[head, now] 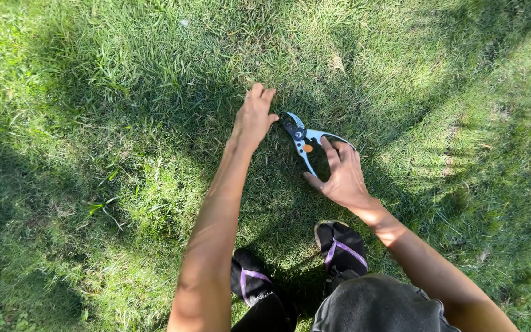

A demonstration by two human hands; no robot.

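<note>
1. Pruning shears (302, 140) with pale blue handles and a dark blade sit just above centre frame, over a shaded patch of lawn (93, 92); the blade points toward upper left.
2. Right hand (338, 175), right of centre, wraps loosely around the shears' handles, fingers curled over the outer grip.
3. Left hand (254, 117), just left of the blade, pinches down into the grass, fingers narrowed on what seems a tuft; what it grips is too small to tell.
4. Two dark sandals with purple straps (342, 249) stand at lower centre, below both hands.
5. Risk, as judged from this view: the left thumb lies almost touching the blade, so closing the handles could nick it; blades of grass hide the cutting edge, making that gap hard to gauge.
</note>
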